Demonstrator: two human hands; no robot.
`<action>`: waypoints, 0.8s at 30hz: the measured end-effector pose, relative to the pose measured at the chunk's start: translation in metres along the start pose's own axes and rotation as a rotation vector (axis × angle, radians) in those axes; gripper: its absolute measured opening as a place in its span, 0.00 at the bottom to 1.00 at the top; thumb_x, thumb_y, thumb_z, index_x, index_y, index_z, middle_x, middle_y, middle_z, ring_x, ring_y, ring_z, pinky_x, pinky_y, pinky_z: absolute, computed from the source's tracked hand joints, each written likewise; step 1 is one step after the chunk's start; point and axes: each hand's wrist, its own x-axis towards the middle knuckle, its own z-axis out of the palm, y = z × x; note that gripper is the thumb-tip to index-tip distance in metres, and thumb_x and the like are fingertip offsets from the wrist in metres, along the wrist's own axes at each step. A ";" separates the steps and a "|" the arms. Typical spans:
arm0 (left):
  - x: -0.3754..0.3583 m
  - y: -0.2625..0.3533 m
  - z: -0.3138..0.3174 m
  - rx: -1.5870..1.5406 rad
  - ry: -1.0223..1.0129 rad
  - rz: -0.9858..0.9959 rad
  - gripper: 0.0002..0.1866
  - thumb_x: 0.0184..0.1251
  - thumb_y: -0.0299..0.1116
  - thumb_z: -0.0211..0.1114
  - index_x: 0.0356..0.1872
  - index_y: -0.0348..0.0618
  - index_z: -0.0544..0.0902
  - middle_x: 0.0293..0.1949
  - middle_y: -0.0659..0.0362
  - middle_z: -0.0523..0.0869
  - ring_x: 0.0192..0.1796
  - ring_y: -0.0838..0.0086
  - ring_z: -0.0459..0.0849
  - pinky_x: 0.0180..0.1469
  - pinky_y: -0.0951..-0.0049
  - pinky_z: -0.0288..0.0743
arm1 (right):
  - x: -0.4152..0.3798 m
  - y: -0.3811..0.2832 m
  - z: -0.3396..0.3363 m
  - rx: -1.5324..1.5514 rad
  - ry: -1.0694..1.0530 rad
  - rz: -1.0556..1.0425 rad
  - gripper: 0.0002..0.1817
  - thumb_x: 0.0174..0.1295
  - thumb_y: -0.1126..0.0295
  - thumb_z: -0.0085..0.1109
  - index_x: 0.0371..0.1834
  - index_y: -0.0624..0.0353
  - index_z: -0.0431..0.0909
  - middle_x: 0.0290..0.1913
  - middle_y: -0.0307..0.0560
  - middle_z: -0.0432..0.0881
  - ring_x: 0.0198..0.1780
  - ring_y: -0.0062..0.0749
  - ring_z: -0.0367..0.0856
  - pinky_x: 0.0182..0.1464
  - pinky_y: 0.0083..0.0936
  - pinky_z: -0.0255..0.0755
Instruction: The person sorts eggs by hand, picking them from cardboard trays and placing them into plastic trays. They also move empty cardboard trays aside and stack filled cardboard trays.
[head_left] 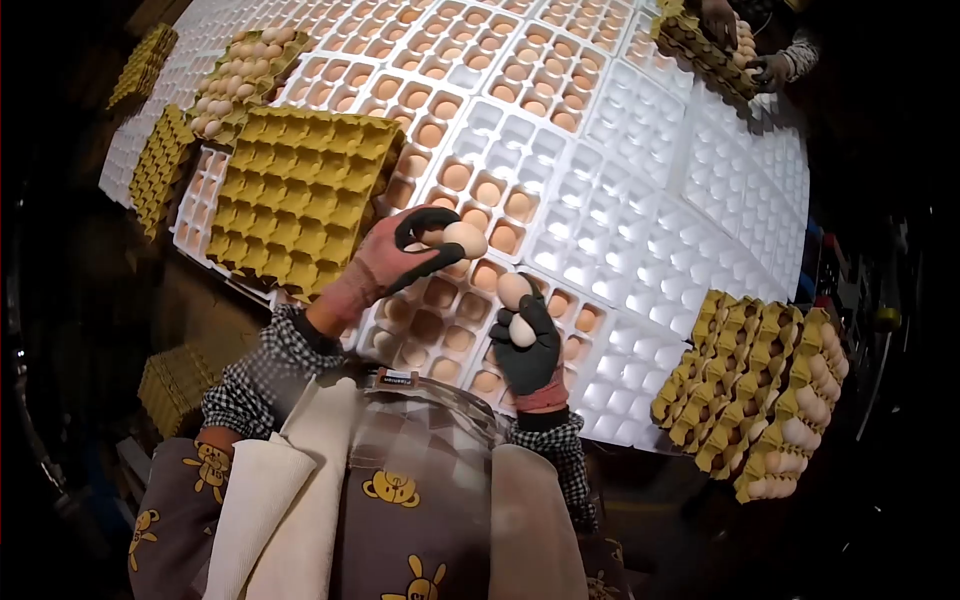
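Your left hand [405, 262] pinches one egg [464, 238] over the white tray [640, 230]; your right hand [530, 345] cups two eggs [516, 305]. They look light, smooth and fragile: grip their sides gently.

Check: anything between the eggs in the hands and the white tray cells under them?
Nothing visible. The left hand holds an egg and the right hand holds two eggs just above the white tray. Several cells directly below already hold eggs; empty ones lie to the right.

Both hands wear gloves: the left hand [400, 262] pink with black, the right hand [530, 350] black with a pink cuff. Sleeves are black-and-white checked. The brown apron carries yellow bear prints.
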 end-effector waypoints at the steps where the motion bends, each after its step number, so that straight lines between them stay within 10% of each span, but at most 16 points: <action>1: 0.009 -0.014 0.015 0.179 -0.033 0.065 0.28 0.57 0.40 0.76 0.59 0.50 0.79 0.50 0.51 0.85 0.51 0.66 0.86 0.50 0.68 0.81 | -0.001 -0.017 -0.017 -0.513 0.128 -0.290 0.22 0.68 0.70 0.59 0.64 0.65 0.72 0.48 0.42 0.80 0.42 0.23 0.79 0.43 0.22 0.75; 7: 0.064 0.005 0.131 1.139 -0.295 0.149 0.28 0.52 0.49 0.75 0.57 0.63 0.81 0.54 0.50 0.76 0.49 0.59 0.85 0.46 0.61 0.82 | 0.030 -0.091 -0.048 -1.467 0.596 -0.985 0.26 0.46 0.76 0.71 0.53 0.56 0.80 0.52 0.48 0.77 0.54 0.45 0.79 0.58 0.35 0.76; 15: 0.084 0.002 0.167 1.145 -0.392 0.177 0.22 0.54 0.44 0.72 0.53 0.61 0.84 0.60 0.49 0.75 0.47 0.59 0.86 0.45 0.62 0.82 | 0.034 -0.111 -0.067 -1.940 0.617 -0.467 0.28 0.50 0.66 0.70 0.58 0.44 0.80 0.60 0.46 0.73 0.59 0.43 0.78 0.60 0.37 0.74; 20: 0.082 -0.015 0.150 1.150 -0.400 0.023 0.16 0.56 0.39 0.70 0.48 0.58 0.87 0.63 0.49 0.75 0.52 0.56 0.85 0.51 0.60 0.80 | 0.047 -0.126 -0.071 -1.246 0.418 -0.729 0.25 0.53 0.75 0.67 0.57 0.56 0.79 0.52 0.50 0.78 0.55 0.43 0.79 0.60 0.35 0.73; 24: 0.107 -0.020 0.158 0.836 -0.248 0.269 0.28 0.61 0.36 0.66 0.65 0.54 0.75 0.68 0.50 0.70 0.68 0.52 0.71 0.68 0.54 0.66 | 0.092 -0.125 -0.059 -1.235 0.460 -0.923 0.22 0.54 0.75 0.64 0.55 0.55 0.79 0.56 0.49 0.77 0.61 0.44 0.74 0.67 0.39 0.66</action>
